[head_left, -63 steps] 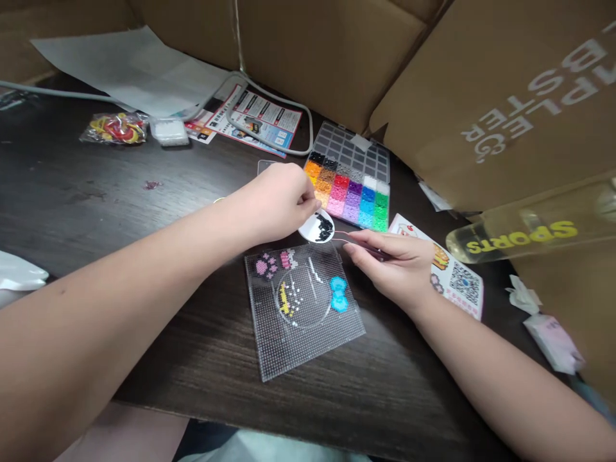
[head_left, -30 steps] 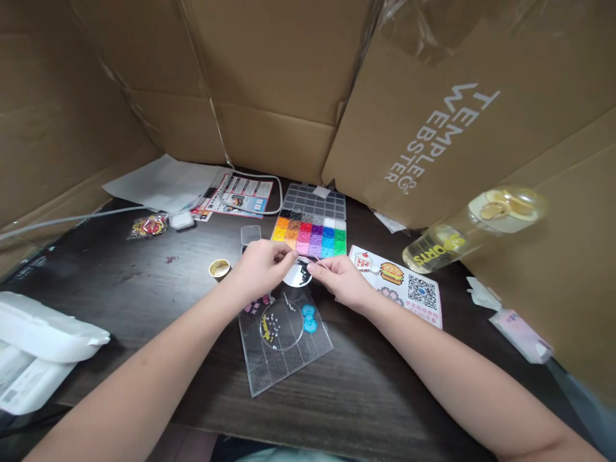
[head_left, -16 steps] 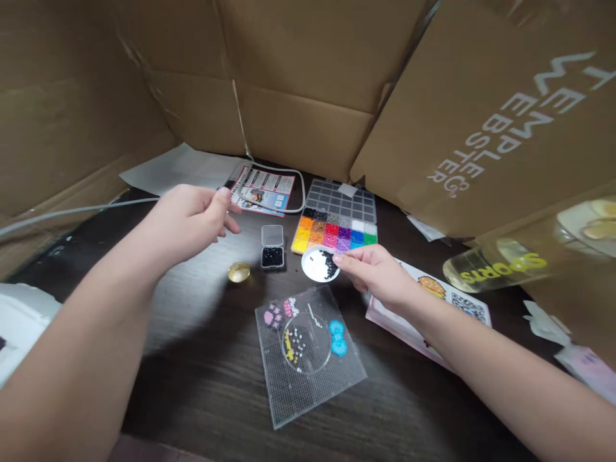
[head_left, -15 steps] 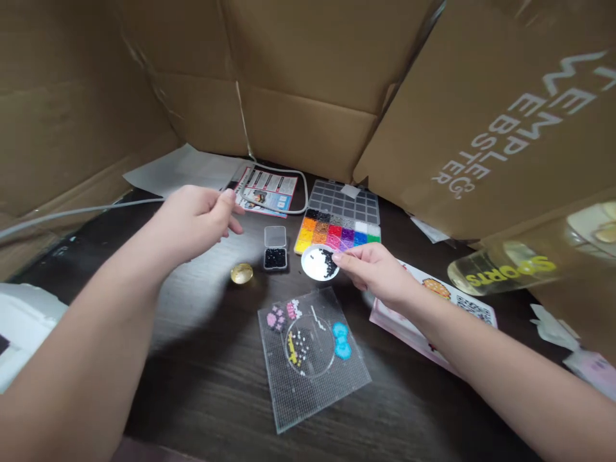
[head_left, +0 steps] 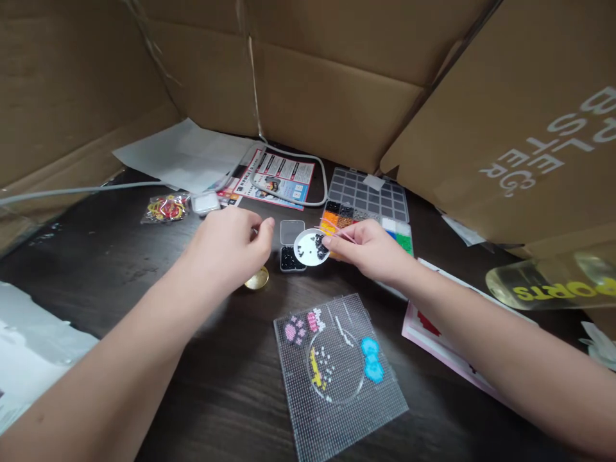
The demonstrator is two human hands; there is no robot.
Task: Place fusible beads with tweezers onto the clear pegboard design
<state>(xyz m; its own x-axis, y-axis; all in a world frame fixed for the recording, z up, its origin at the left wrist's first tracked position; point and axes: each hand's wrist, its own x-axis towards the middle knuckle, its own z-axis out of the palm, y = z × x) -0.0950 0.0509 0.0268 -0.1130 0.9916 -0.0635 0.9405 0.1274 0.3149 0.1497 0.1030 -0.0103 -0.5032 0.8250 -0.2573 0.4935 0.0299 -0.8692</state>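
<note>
My right hand [head_left: 373, 250] pinches the rim of a small white round dish [head_left: 307, 251] with loose black beads in it. Thin pink prongs, like tweezers, also stick out from those fingers. The dish hangs partly over a small clear box [head_left: 291, 258] of black beads, its lid open. My left hand [head_left: 235, 247] is closed, thumb against curled fingers, just above a gold-coloured small dish [head_left: 257, 279]; whatever may be in its fingers is hidden. Nearer me lies a clear pegboard [head_left: 346, 420] bearing a pink paw, a yellow strip, a blue bow and loose white beads.
Behind my right hand is a compartment case [head_left: 370, 196] of coloured beads. A printed leaflet [head_left: 283, 179], a white cable [head_left: 317, 204], a bagged bundle [head_left: 166, 207] and a small white box [head_left: 206, 203] lie at the back. Cardboard walls [head_left: 327, 83] surround the table. A bottle [head_left: 534, 285] is at right.
My left hand has come down and right, from near the leaflet to the gold dish, and its fingers have curled. The white dish has moved over the bead box. The view has shifted left.
</note>
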